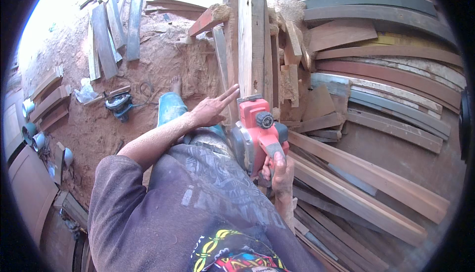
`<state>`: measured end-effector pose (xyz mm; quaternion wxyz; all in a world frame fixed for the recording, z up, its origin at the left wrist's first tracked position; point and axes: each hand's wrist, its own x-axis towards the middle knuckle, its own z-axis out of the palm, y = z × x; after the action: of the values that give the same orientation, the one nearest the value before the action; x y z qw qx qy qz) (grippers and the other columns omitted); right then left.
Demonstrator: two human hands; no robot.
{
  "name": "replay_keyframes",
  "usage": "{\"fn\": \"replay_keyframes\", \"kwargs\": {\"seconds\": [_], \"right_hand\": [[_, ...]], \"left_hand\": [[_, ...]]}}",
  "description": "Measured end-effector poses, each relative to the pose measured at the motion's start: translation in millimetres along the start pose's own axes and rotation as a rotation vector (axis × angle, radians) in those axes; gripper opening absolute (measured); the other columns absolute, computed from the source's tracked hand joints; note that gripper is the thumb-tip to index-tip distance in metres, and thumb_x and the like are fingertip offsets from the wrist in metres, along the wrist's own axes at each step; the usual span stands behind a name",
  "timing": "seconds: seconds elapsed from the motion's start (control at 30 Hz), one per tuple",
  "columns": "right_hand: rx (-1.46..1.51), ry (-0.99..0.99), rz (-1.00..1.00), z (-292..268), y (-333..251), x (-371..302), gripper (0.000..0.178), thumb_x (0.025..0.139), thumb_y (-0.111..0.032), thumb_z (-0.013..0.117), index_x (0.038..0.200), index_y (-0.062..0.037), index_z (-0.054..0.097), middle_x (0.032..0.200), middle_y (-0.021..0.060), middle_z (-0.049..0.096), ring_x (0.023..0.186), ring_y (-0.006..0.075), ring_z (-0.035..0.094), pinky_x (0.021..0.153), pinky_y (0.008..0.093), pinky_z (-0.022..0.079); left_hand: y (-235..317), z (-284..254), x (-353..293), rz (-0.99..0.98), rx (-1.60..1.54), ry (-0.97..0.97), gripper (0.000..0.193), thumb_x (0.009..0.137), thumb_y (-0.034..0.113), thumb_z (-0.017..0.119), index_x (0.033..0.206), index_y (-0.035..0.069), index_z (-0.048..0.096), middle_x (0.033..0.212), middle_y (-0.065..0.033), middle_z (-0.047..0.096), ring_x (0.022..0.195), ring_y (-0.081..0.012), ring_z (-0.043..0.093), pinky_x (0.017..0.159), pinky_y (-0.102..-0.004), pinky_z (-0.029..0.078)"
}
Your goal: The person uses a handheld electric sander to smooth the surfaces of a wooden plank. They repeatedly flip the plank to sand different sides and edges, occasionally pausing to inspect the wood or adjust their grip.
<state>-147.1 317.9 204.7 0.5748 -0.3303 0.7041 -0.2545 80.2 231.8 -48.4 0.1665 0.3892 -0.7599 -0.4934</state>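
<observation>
A red electric hand planer with a black front knob rests on the near end of a long pale timber beam, which runs straight away from me. My right hand is wrapped round the planer's rear handle. Just left of the beam, my left hand holds nothing. Its fingers are stretched out toward the beam's side, the tips close to or touching the wood; I cannot tell which. The planer's body hides the beam's near end.
Stacked boards fill the right side, and long planks lie at lower right. A power tool with a cord sits on the dirt floor at left, near a plastic bag. Loose boards lie at far left.
</observation>
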Motion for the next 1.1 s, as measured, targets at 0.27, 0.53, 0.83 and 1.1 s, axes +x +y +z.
{"fn": "replay_keyframes", "kwargs": {"seconds": [0.27, 0.53, 0.83, 1.1], "right_hand": [[-0.04, -0.027, -0.047, 26.5, -56.7, 68.1, 0.048, 0.109, -0.046, 0.057, 0.086, -0.0044, 0.062, 0.064, -0.0016, 0.054, 0.052, 0.0065, 0.05, 0.046, 0.0249, 0.037], [-0.111, -0.066, -0.26, 89.5, -165.6, 218.3, 0.059, 0.105, -0.064, 0.054, 0.085, -0.0091, 0.059, 0.055, -0.0054, 0.045, 0.041, 0.0061, 0.043, 0.039, 0.0261, 0.035], [-0.018, -0.123, -0.329, 89.0, -176.2, 210.3, 0.07, 0.102, -0.073, 0.059, 0.099, -0.0029, 0.064, 0.059, -0.0044, 0.047, 0.047, 0.007, 0.043, 0.046, 0.0256, 0.035], [-0.083, -0.012, -0.078, -4.6, -1.0, 2.3, 0.039, 0.108, -0.036, 0.062, 0.086, -0.0043, 0.067, 0.062, -0.0017, 0.058, 0.048, 0.0055, 0.049, 0.045, 0.0246, 0.036]], "left_hand": [[4.4, -5.3, -3.5, -0.083, 0.044, -0.077, 0.105, 0.083, 0.019, 0.085, 0.168, 0.006, 0.026, 0.179, -0.0195, 0.02, 0.113, -0.0473, 0.07, 0.09, -0.0561, 0.06], [1.7, -12.9, 0.1, -0.06, 0.046, -0.086, 0.117, 0.081, 0.015, 0.084, 0.173, 0.007, 0.012, 0.181, -0.0163, 0.012, 0.108, -0.0431, 0.074, 0.087, -0.0527, 0.062], [-3.0, -3.7, 0.3, -0.023, 0.016, -0.002, 0.122, 0.081, 0.012, 0.084, 0.175, 0.014, 0.006, 0.183, -0.0109, 0.005, 0.11, -0.0438, 0.072, 0.087, -0.0536, 0.061], [4.8, -29.4, 0.5, -0.067, -0.058, -0.129, 0.104, 0.087, 0.008, 0.079, 0.173, 0.017, 0.021, 0.183, -0.003, 0.008, 0.126, -0.0426, 0.067, 0.099, -0.0525, 0.06]]}}
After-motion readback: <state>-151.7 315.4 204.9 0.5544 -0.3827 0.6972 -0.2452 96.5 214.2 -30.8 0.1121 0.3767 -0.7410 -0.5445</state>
